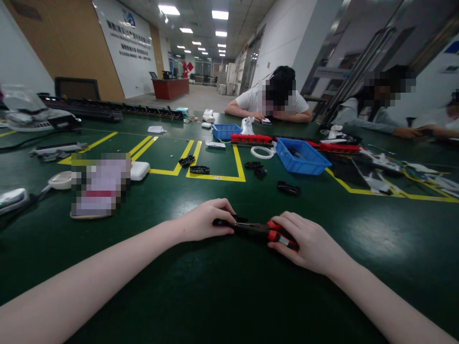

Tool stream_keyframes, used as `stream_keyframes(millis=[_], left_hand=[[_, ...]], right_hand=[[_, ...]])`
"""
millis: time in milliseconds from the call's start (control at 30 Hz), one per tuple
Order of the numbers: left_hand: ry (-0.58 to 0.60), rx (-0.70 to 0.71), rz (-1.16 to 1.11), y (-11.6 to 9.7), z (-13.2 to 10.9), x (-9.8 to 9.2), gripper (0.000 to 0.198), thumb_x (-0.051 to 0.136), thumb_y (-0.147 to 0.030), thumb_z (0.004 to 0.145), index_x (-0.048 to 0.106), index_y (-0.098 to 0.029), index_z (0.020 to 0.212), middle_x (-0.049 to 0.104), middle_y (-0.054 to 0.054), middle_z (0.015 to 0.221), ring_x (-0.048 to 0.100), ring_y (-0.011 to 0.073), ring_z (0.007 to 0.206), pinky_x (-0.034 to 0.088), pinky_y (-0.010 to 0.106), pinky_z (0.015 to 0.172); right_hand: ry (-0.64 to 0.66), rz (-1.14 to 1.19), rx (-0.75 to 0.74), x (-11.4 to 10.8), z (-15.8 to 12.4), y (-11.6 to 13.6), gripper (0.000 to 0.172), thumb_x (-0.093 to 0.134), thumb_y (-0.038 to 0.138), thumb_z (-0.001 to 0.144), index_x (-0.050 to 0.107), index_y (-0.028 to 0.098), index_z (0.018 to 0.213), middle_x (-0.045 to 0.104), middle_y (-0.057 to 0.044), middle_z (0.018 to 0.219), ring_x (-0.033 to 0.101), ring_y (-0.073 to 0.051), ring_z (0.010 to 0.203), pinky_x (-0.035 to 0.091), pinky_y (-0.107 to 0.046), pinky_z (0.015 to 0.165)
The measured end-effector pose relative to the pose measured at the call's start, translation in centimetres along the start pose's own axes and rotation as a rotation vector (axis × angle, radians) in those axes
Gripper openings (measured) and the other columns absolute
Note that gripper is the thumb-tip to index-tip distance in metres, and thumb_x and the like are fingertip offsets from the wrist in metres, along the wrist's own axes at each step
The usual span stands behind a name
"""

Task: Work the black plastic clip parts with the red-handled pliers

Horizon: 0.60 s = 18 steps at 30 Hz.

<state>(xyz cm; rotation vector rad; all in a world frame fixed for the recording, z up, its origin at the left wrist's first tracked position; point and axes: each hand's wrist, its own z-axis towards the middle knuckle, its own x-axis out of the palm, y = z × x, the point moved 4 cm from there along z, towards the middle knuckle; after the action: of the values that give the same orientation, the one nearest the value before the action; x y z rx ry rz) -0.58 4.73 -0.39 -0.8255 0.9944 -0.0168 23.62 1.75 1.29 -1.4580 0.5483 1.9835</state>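
Red-and-black handled pliers (pixel 274 234) are gripped in my right hand (pixel 308 241), their jaws pointing left. My left hand (pixel 208 220) pinches a small black part (pixel 223 222), and the plier tips meet it at my fingertips. What exactly the jaws hold is hidden by my fingers. Another dark piece lies just behind the jaws, too dim to name. Beyond my right hand a black plastic part (pixel 289 188) rests on the green table (pixel 229 296). Similar black parts (pixel 199 169) lie farther off, by the yellow tape.
A blue bin (pixel 301 160) with dark items stands at the right, a smaller blue bin (pixel 226 131) behind it. A phone (pixel 102 186) and a white case (pixel 139 170) lie at the left. Wires and scraps (pixel 412 172) spread at the right. People sit across the table.
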Motion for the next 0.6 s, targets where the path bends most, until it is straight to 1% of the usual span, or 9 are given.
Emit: stream_keyframes(millis=[133, 300, 400, 467, 500, 567, 600], left_hand=[[0.003, 0.014, 0.024, -0.2, 0.0, -0.1, 0.017, 0.068, -0.021, 0.087, 0.07, -0.018, 0.103, 0.06, 0.007, 0.113, 0.061, 0.0188, 0.101, 0.052, 0.034, 0.089], [0.009, 0.044, 0.104, -0.4, -0.2, 0.0, 0.021, 0.066, -0.022, 0.089, 0.067, -0.018, 0.109, 0.059, 0.008, 0.116, 0.059, 0.0205, 0.105, 0.049, 0.036, 0.092], [0.003, 0.057, 0.1, -0.3, -0.2, 0.0, 0.022, 0.067, -0.026, 0.088, 0.068, -0.016, 0.108, 0.059, 0.009, 0.115, 0.059, 0.02, 0.103, 0.049, 0.032, 0.09], [0.02, 0.046, 0.078, -0.2, 0.2, -0.4, 0.025, 0.069, -0.029, 0.086, 0.068, -0.016, 0.107, 0.058, 0.008, 0.112, 0.059, 0.0187, 0.101, 0.048, 0.03, 0.091], [0.042, 0.024, 0.071, -0.1, 0.6, -0.8, 0.027, 0.07, -0.032, 0.085, 0.068, -0.016, 0.107, 0.057, 0.007, 0.11, 0.058, 0.0181, 0.099, 0.048, 0.029, 0.089], [0.175, -0.054, 0.054, 0.0, 1.7, -1.5, 0.031, 0.072, -0.038, 0.083, 0.067, -0.018, 0.107, 0.054, 0.005, 0.11, 0.058, 0.0174, 0.098, 0.048, 0.027, 0.086], [0.262, -0.103, 0.054, -0.1, 2.3, -1.8, 0.034, 0.073, -0.04, 0.081, 0.067, -0.019, 0.108, 0.053, 0.005, 0.112, 0.057, 0.0179, 0.099, 0.048, 0.028, 0.085]], right_hand=[[0.007, 0.016, 0.026, 0.0, 0.0, -0.1, 0.039, 0.054, 0.047, 0.09, 0.06, 0.014, 0.109, 0.066, -0.012, 0.098, 0.066, -0.02, 0.08, 0.056, -0.032, 0.066], [-0.011, 0.051, 0.027, 0.2, -0.1, -0.6, 0.039, 0.056, 0.048, 0.088, 0.063, 0.016, 0.11, 0.069, -0.011, 0.098, 0.068, -0.02, 0.079, 0.058, -0.032, 0.065], [-0.093, 0.053, 0.015, 0.5, -0.3, -1.4, 0.04, 0.055, 0.049, 0.088, 0.065, 0.018, 0.11, 0.071, -0.013, 0.099, 0.07, -0.023, 0.082, 0.06, -0.034, 0.066], [-0.116, 0.043, 0.008, 0.9, -0.4, -2.0, 0.041, 0.059, 0.051, 0.085, 0.067, 0.02, 0.111, 0.072, -0.013, 0.102, 0.071, -0.027, 0.086, 0.062, -0.037, 0.069], [-0.123, 0.037, 0.005, 1.0, -0.4, -2.2, 0.042, 0.06, 0.051, 0.084, 0.067, 0.021, 0.112, 0.073, -0.012, 0.103, 0.071, -0.028, 0.088, 0.062, -0.037, 0.071], [-0.136, 0.021, 0.018, 1.0, -0.3, -2.5, 0.041, 0.061, 0.05, 0.083, 0.068, 0.023, 0.112, 0.073, -0.011, 0.105, 0.072, -0.028, 0.088, 0.063, -0.036, 0.07], [-0.155, 0.015, 0.023, 0.8, -0.3, -2.5, 0.039, 0.061, 0.05, 0.083, 0.069, 0.023, 0.11, 0.073, -0.011, 0.104, 0.072, -0.028, 0.088, 0.063, -0.037, 0.072]])
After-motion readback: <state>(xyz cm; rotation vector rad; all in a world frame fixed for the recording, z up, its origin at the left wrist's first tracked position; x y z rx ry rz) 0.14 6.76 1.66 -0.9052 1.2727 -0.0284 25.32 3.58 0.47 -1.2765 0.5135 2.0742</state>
